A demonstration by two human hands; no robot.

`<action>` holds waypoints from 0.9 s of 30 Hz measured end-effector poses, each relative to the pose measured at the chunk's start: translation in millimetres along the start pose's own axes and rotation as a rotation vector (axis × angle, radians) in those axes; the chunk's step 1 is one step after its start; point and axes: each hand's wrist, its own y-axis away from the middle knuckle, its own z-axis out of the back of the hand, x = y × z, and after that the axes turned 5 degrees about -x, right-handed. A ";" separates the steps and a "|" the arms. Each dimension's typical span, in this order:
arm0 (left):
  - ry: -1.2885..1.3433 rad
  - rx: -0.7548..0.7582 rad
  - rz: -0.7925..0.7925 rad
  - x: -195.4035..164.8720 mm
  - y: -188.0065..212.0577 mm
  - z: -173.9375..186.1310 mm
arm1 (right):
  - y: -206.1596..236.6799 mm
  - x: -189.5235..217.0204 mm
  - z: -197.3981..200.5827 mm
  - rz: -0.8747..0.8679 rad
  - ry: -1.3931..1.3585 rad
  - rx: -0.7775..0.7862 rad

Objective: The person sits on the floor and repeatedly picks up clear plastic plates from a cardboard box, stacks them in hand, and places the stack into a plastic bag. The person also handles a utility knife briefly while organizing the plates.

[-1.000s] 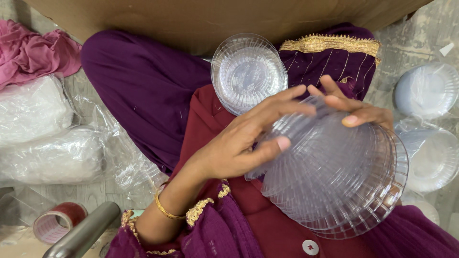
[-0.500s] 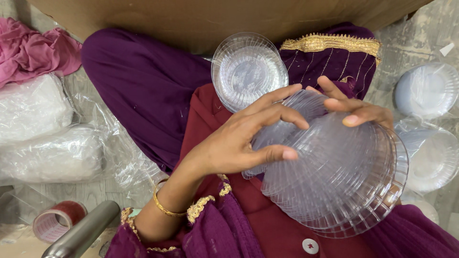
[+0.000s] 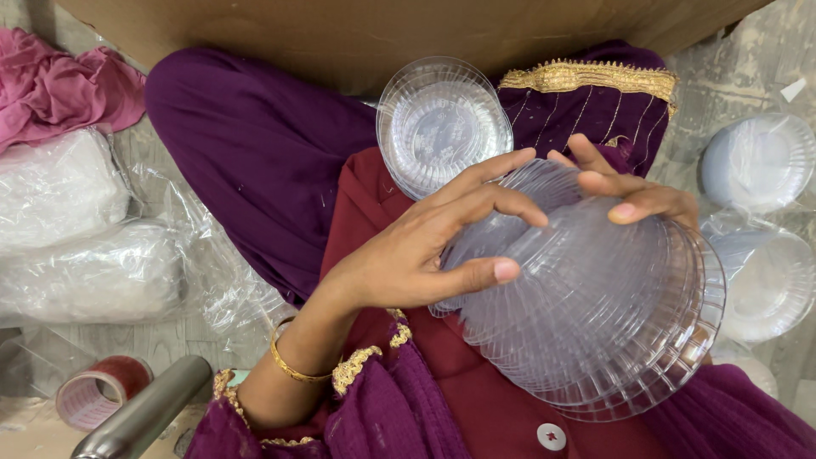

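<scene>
Clear ribbed plastic bowls, nested in a stack (image 3: 595,314), sit clamped between the left hand (image 3: 425,255) and right hand (image 3: 633,191) (fingers spread over the base).

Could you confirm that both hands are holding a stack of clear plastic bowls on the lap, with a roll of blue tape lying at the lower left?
Not quite: the tape roll is red, not blue, as the head view shows. The rest holds: the left hand and right hand grip the stack of clear plastic bowls on the lap.

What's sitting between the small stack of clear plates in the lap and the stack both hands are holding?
In the head view, only red cloth and the left hand's fingertips lie between the small plate stack and the held stack.
</scene>
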 end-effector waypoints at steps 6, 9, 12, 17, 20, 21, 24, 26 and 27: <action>0.031 -0.107 -0.023 -3.8 -2.2 2.0 | 0.3 -0.5 3.7 0.003 -0.004 0.005; 0.034 -0.131 0.024 -4.2 0.3 1.6 | -1.3 0.4 1.9 -0.011 -0.018 -0.010; -0.046 -0.105 0.044 -2.7 1.6 -1.2 | -0.8 2.4 -4.5 -0.005 -0.005 -0.050; -0.090 -0.064 0.021 0.6 0.0 -4.4 | -6.6 6.5 -7.6 -0.001 -0.009 0.028; -0.088 -0.048 0.024 1.3 0.1 -3.8 | -8.8 8.5 -8.3 -0.001 -0.007 0.039; -0.096 -0.039 0.024 1.4 0.2 -3.3 | -8.8 8.8 -8.6 -0.006 -0.007 0.025; -0.106 -0.033 0.003 1.7 0.7 -3.1 | -6.3 7.9 -9.0 -0.017 -0.017 -0.011; -0.106 -0.024 -0.013 2.3 0.9 -3.3 | -4.4 6.1 -7.1 -0.010 -0.022 -0.016; -0.104 -0.012 -0.016 2.6 1.1 -3.7 | -2.7 5.5 -6.2 -0.008 -0.023 -0.016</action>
